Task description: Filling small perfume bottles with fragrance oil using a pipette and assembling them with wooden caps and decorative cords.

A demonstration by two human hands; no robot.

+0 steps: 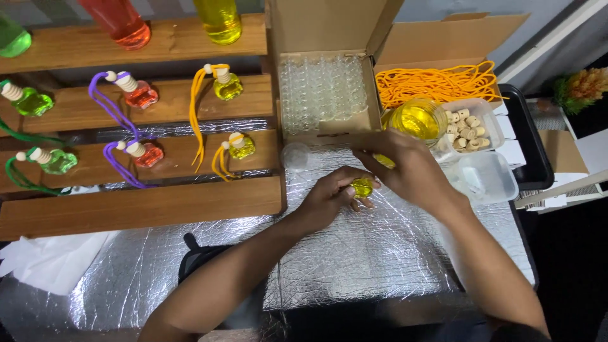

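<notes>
Two hands meet over the crinkled foil mat [354,253] — the left hand [329,196] comes in from below with its fingers curled around a small yellow bottle [362,187], and the right hand [405,168] arches over it from the right, fingertips pinched down at the bottle's top. Just behind them stands a glass of yellow liquid [418,118], beside a white tub of wooden stoppers [467,130] and a heap of orange cords [437,82]. An open carton of clear empty bottles [323,92] sits to the left — wooden shelves [145,206] with finished corded bottles further left. The held bottle is small, rounded, filled with clear yellow liquid, and mostly hidden by fingers.
</notes>
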